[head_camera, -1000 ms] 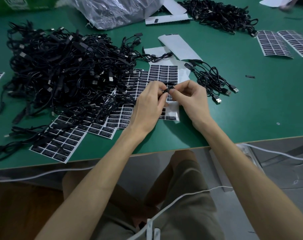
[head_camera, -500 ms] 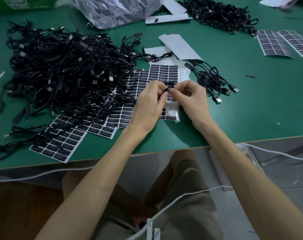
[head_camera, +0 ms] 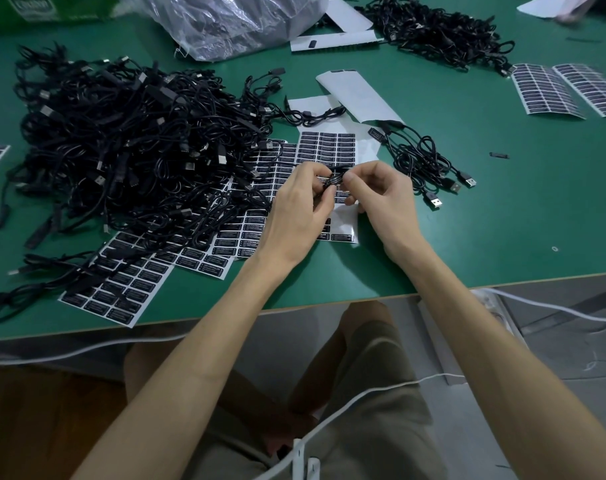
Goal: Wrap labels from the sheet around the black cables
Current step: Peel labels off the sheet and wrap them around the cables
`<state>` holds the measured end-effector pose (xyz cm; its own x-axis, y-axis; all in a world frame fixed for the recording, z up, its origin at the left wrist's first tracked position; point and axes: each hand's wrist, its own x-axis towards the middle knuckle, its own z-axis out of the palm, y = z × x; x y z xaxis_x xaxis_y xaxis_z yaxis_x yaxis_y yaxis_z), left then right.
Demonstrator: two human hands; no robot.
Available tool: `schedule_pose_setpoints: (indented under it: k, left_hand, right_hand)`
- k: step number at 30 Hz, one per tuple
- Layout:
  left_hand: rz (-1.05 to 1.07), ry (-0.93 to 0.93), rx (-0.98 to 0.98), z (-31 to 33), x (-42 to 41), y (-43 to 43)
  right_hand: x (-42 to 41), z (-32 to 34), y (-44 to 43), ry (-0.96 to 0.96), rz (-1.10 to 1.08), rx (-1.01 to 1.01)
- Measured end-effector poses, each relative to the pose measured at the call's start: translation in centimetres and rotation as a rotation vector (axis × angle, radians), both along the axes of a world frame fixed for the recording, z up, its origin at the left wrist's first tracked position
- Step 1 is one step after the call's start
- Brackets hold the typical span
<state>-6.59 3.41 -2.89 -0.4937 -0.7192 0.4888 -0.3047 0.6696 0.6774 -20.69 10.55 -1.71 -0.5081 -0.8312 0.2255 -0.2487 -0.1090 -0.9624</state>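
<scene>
**Label pinched around a cable above the sheets**

On the far left, a green carton (head_camera: 48, 6) is cut off by the frame edge; white lettering is carried on it, but it cannot be read. Next, the big heap of black USB cables (head_camera: 128, 150) is seen piled on the green table (head_camera: 502, 237), probably kept within the left hand's reach as the unlabelled stock. Sheets of black labels (head_camera: 121, 289) are fanned out from under the heap toward the table edge, so the stickers can be peeled close to the work. On the nearer stickers "LED CONTROLLER" is made out; the smaller lines beneath are too fine to read.

At centre, one cable's black section (head_camera: 334, 180) is held just above the label sheet (head_camera: 327, 147). It is pinched by the left hand (head_camera: 301, 209), fingers pressed together on it, while the right hand (head_camera: 384, 199) is closed on the other end, thumb and forefinger squeezing what appears to be a label being folded round it. How far the label is wrapped cannot be told.

To the right, a small bundle of cables (head_camera: 422, 161) is laid apart, likely the finished ones. Further right, two more label sheets (head_camera: 564, 90) are waiting.
</scene>
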Motion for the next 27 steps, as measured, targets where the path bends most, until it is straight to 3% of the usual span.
schedule_pose_setpoints:
  k: [27]
  left_hand:
    - [0.068,-0.029,-0.052,0.13,0.10,0.12]
  right_hand:
    - [0.23,0.37,0.23,-0.007,0.027,-0.044]
